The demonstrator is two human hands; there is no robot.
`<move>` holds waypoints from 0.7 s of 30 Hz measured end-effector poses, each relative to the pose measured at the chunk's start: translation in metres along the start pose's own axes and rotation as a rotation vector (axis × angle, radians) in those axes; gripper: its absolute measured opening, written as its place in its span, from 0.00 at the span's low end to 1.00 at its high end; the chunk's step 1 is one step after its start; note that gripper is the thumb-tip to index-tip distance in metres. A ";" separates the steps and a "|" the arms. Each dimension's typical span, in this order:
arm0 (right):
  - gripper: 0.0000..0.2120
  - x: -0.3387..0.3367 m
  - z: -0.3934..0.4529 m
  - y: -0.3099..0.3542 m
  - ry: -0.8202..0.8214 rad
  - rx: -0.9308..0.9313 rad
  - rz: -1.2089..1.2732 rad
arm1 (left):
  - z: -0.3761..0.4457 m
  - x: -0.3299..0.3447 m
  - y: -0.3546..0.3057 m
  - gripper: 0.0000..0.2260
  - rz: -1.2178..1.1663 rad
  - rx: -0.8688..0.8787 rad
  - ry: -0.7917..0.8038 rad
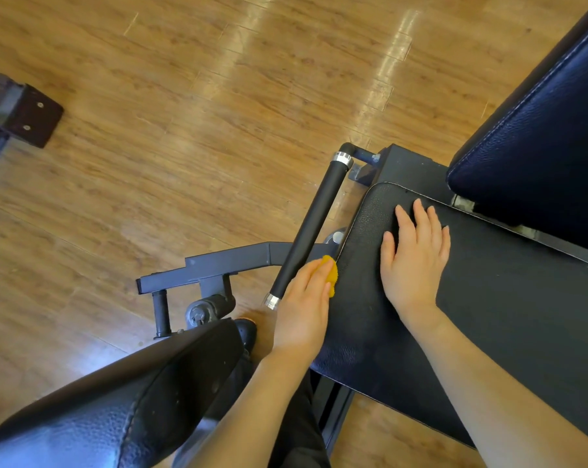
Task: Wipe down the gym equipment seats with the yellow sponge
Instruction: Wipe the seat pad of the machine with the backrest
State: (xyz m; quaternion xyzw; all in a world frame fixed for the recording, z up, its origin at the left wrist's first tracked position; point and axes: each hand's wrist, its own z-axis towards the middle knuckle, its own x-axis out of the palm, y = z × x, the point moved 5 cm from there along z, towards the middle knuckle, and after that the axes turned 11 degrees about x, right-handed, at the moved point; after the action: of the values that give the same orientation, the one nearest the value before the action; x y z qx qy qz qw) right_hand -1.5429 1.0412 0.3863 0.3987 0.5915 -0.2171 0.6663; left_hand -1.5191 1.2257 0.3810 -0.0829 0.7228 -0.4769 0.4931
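From the camera on my head I look down at a flat black leather seat pad (488, 298) of a gym machine, which stands on a brown wooden plank floor (150, 180). My left hand (302, 309) is at the left edge of this seat, and under its fingers I hold the small yellow sponge (331, 273); the fingers lie almost straight over the sponge and press it against the side edge of the pad, so only a part of the sponge shows past my fingertips. My right hand (415, 261) rests flat on the top of the same seat, palm down, the fingers spread a little and straight, holding nothing. Just beside my left hand there is a black round handle bar with silver metal ends (314, 228), which runs along the left side of the seat, apart from it. Behind the seat rises a dark blue padded backrest (539, 136), tilted. Under the handle I see a grey metal frame arm (225, 263) low above the floor. At the bottom left a second black leather pad (117, 407) is close to the camera, and beside it a part of my black trouser leg (299, 434).
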 end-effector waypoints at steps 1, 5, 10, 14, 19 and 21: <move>0.21 -0.002 -0.003 0.000 0.019 0.009 0.036 | 0.000 -0.001 0.001 0.17 -0.039 -0.019 -0.016; 0.20 -0.005 -0.044 0.006 0.053 -0.004 0.106 | -0.015 0.001 0.009 0.17 -0.064 -0.027 0.057; 0.22 0.006 -0.078 0.010 0.045 0.000 0.041 | -0.037 -0.006 0.003 0.15 -0.020 0.066 0.050; 0.23 0.009 -0.080 0.009 0.029 -0.025 -0.020 | -0.013 -0.001 -0.004 0.17 -0.032 -0.011 -0.040; 0.23 0.011 -0.081 0.009 0.018 -0.027 -0.069 | 0.009 0.009 -0.005 0.18 -0.086 -0.062 -0.054; 0.23 0.011 -0.081 0.010 0.029 -0.025 -0.086 | -0.003 0.006 -0.001 0.18 -0.100 -0.048 -0.026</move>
State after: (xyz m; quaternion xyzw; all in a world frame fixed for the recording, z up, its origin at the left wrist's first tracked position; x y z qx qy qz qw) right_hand -1.5831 1.1126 0.3801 0.3675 0.6204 -0.2324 0.6527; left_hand -1.5245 1.2234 0.3785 -0.1366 0.7226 -0.4824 0.4759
